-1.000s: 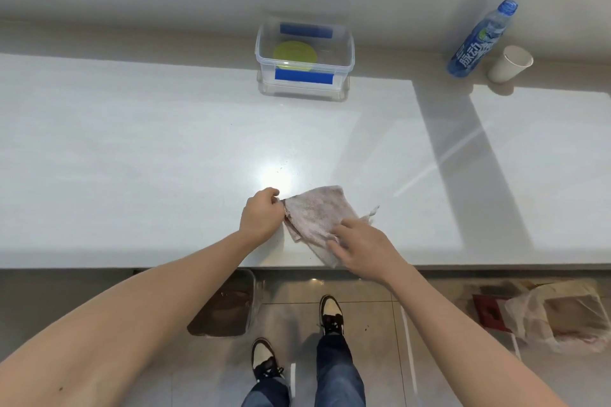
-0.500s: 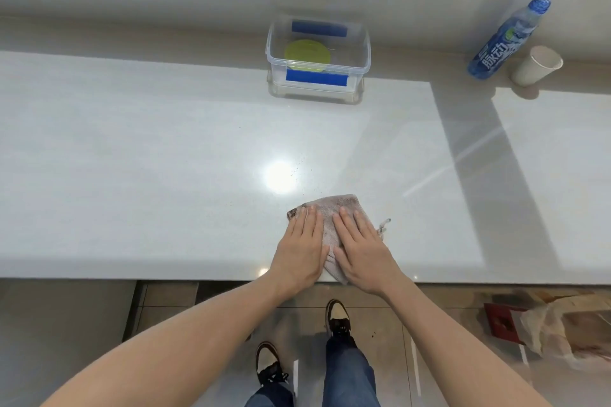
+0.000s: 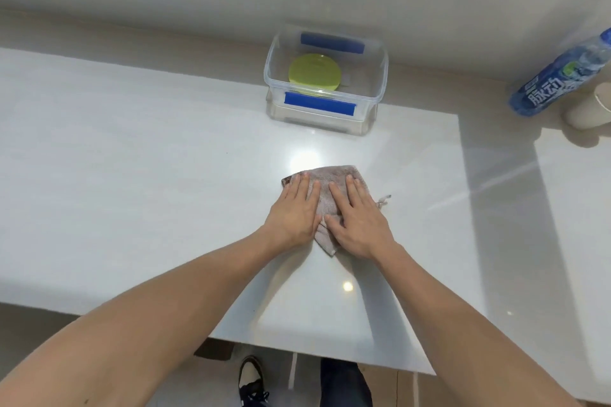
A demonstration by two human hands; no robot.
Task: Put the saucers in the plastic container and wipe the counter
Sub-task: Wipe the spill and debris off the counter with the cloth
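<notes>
Both hands lie flat on the folded grey cloth point(image 3: 330, 190), left hand point(image 3: 292, 208) beside right hand point(image 3: 358, 220), each grip open with straight fingers. The yellow-green saucer point(image 3: 314, 73) already sits in the plastic container point(image 3: 325, 112), straight ahead on the desk point(image 3: 132, 175).

counter point(image 3: 132, 175): open left | plastic container point(image 3: 325, 116) ahead | bottle point(image 3: 558, 76), cup point(image 3: 588, 109) far right
</notes>
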